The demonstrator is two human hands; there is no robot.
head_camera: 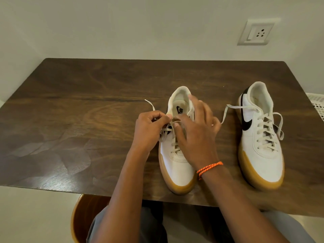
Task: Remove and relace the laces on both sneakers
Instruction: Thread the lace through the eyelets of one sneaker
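Two white sneakers with gum soles stand on the dark wooden table (70, 106), toes toward me. The left sneaker (177, 165) is in the middle. My left hand (149, 127) pinches its cream lace (164, 133) near the top eyelets, one lace end sticking out behind the fist. My right hand (196, 134) lies over the same shoe's tongue, thumb on the lace, fingers spread above the opening. Its upper eyelets are hidden by my hands. The right sneaker (259, 137) stands apart at the right, laced, its lace (228, 111) untied with loose ends trailing.
A white wall with a socket plate (256, 33) rises behind the table. A white basket (317, 104) peeks in at the right edge. A round wooden stool (84, 218) shows below the table's near edge, beside my legs.
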